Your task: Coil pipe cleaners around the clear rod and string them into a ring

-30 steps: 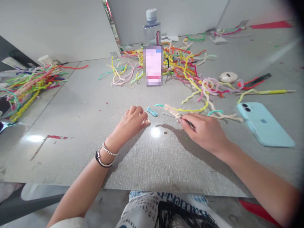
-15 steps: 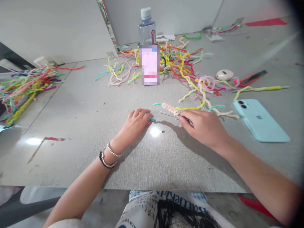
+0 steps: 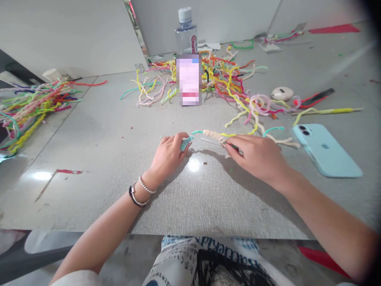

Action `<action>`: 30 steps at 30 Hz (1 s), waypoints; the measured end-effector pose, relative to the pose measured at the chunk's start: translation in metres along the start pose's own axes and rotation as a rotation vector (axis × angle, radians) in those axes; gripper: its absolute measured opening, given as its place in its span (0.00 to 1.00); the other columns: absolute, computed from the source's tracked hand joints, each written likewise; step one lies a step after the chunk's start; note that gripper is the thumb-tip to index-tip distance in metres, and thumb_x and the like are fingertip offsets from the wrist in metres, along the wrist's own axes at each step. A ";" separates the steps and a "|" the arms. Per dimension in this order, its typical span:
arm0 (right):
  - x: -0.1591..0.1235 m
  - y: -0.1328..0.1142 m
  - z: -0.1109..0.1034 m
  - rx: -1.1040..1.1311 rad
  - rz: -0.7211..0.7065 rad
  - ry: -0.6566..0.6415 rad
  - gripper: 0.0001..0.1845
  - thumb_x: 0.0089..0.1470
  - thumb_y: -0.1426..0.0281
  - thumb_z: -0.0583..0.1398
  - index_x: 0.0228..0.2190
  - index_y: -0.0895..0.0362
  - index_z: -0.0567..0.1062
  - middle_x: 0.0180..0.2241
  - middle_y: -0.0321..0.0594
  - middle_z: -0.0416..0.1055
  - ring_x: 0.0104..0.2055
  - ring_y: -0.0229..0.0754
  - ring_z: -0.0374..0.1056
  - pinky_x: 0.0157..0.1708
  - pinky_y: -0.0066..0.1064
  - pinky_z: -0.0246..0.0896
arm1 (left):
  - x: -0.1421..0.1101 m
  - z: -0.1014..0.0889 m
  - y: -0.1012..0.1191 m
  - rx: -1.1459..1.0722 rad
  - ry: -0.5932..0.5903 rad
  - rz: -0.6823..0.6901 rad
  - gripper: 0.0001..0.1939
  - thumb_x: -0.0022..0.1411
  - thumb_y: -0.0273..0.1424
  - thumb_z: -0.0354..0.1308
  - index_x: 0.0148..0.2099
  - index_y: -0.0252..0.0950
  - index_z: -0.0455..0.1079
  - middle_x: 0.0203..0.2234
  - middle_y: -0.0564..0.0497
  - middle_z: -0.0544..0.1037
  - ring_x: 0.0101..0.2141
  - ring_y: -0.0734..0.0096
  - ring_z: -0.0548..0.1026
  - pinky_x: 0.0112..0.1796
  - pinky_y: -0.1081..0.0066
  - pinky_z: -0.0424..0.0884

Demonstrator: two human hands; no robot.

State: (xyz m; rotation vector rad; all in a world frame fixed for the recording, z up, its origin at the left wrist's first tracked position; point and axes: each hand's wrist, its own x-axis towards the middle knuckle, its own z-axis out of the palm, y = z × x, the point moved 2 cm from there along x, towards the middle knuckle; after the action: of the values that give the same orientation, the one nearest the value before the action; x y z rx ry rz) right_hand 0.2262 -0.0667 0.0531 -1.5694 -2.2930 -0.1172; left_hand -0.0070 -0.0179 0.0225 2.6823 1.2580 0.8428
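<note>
Between the thumb and fingers of my left hand (image 3: pixel 172 153) is a small light blue piece of yarn work (image 3: pixel 186 143). My right hand (image 3: pixel 256 158) is closed on a thin metal rod, likely a crochet hook (image 3: pixel 210 140), its tip pointing left and a dark green part showing under my fingers. Beside the rod a cream crocheted strip (image 3: pixel 212 135) runs out from the same fingertips. A turquoise strand (image 3: pixel 197 132) lies between the blue piece and the cream strip. Just past my right hand are more turquoise and cream yarn ends (image 3: pixel 281 140).
A pixelated phone (image 3: pixel 189 79) stands against a bottle (image 3: pixel 186 33) amid tangled yarn (image 3: pixel 232 85). More yarn (image 3: pixel 38 107) is heaped at left. To the right are a light blue phone (image 3: pixel 327 153), a white oval case (image 3: pixel 282 93) and a yellow-wrapped stick (image 3: pixel 336 111).
My left hand has risen slightly off the table and curled round the light blue piece, which now shows more fully. My right hand has barely moved.
</note>
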 end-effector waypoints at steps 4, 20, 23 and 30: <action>0.000 0.000 0.002 -0.008 0.003 -0.012 0.11 0.61 0.70 0.54 0.33 0.56 0.77 0.34 0.39 0.80 0.35 0.45 0.74 0.26 0.32 0.53 | -0.001 0.001 0.001 -0.031 0.042 -0.026 0.06 0.68 0.32 0.53 0.46 0.36 0.63 0.35 0.47 0.78 0.34 0.66 0.75 0.38 0.66 0.66; -0.002 -0.002 0.002 0.006 -0.074 0.003 0.14 0.63 0.69 0.53 0.32 0.56 0.77 0.34 0.41 0.79 0.35 0.44 0.74 0.29 0.31 0.57 | -0.003 0.002 0.000 -0.131 0.129 -0.046 0.15 0.68 0.32 0.52 0.56 0.37 0.59 0.41 0.45 0.79 0.43 0.64 0.76 0.43 0.63 0.68; -0.002 -0.002 0.002 -0.005 -0.113 -0.001 0.14 0.63 0.69 0.53 0.31 0.56 0.77 0.34 0.41 0.79 0.35 0.44 0.74 0.30 0.31 0.58 | -0.003 0.001 0.000 -0.124 0.138 -0.019 0.14 0.69 0.31 0.52 0.56 0.37 0.60 0.41 0.44 0.79 0.44 0.63 0.76 0.43 0.64 0.68; -0.002 -0.003 0.001 -0.021 -0.171 0.000 0.15 0.65 0.68 0.52 0.33 0.57 0.77 0.32 0.41 0.78 0.35 0.44 0.74 0.31 0.32 0.59 | -0.003 0.000 0.001 -0.055 0.165 0.042 0.07 0.69 0.31 0.52 0.48 0.36 0.66 0.37 0.46 0.78 0.38 0.65 0.74 0.39 0.66 0.67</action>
State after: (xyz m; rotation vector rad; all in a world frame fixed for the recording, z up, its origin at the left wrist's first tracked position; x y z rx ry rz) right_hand 0.2234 -0.0695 0.0518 -1.3804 -2.4303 -0.1856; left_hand -0.0075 -0.0207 0.0217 2.6518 1.1927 1.1080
